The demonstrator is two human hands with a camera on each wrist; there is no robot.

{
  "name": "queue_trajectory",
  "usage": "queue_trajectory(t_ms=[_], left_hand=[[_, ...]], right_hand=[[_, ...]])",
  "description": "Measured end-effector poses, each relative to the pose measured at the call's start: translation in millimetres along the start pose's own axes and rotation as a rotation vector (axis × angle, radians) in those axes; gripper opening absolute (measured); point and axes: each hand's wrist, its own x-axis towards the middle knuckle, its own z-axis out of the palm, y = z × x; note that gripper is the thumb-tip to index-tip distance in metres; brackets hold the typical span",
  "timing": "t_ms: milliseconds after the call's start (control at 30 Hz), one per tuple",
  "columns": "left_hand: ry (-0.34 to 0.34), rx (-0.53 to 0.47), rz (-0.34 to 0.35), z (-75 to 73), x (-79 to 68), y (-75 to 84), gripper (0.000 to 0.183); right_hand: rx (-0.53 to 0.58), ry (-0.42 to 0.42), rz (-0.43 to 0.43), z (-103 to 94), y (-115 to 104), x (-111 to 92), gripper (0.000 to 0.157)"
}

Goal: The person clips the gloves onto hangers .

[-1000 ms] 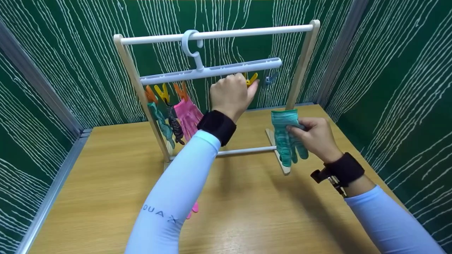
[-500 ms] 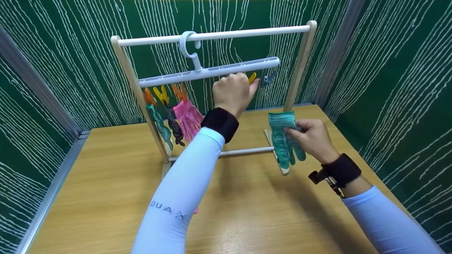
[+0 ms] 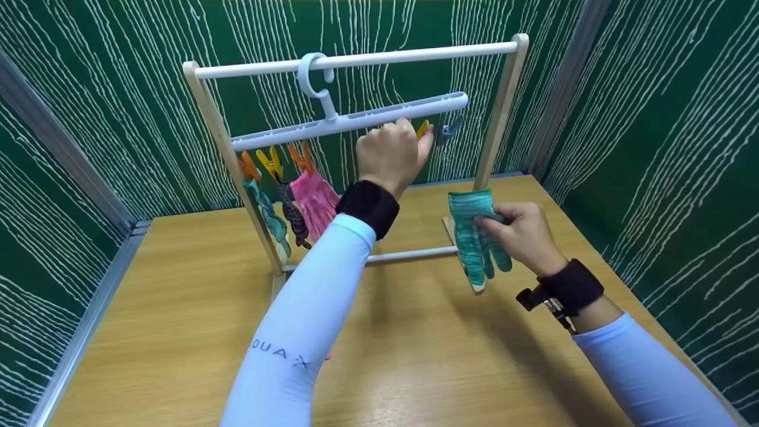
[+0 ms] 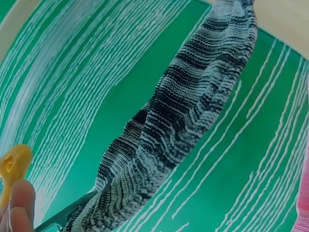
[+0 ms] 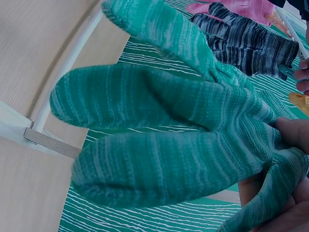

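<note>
In the head view my left hand (image 3: pixel 388 151) is raised just under the light blue hanger (image 3: pixel 385 115), fingers curled, pinching a yellow clothespin (image 3: pixel 423 128) at the thumb. Its fingertips (image 4: pixel 21 200) show beside that pin in the left wrist view. Close by, a black-and-white striped glove (image 4: pixel 193 92) hangs from a green clothespin (image 4: pixel 63 212), mostly hidden behind the hand in the head view. My right hand (image 3: pixel 525 234) pinches a green striped glove (image 3: pixel 471 237) between thumb and fingers, cuff up, glove fingers hanging down. A blue clothespin (image 3: pixel 449 131) dangles at the hanger's right end.
The hanger hooks over a rack's top bar (image 3: pixel 415 57). On its left side, orange and yellow clothespins hold a green glove (image 3: pixel 270 216), a dark glove (image 3: pixel 293 216) and a pink glove (image 3: pixel 314 201). Another pink item (image 3: pixel 328 356) lies on the table (image 3: pixel 166 308), mostly behind my left sleeve.
The hanger has tilted a little more, left end lower, right end slightly higher. The green glove in my right hand has shifted slightly left and down in the head view. Both holds look the same.
</note>
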Motion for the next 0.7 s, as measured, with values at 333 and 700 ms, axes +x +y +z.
queue_trajectory(t_ms=[333, 700], left_hand=[[0.050, -0.117, 0.018, -3.2, -2.3, -5.7, 0.054], [0.025, -0.229, -0.010, -7.9, -2.6, -10.4, 0.060]], right_hand=[[-0.005, -0.016, -0.016, 5.1, -4.8, 5.8, 0.014], [0.028, -0.010, -0.030, 15.2, -15.4, 17.1, 0.015]])
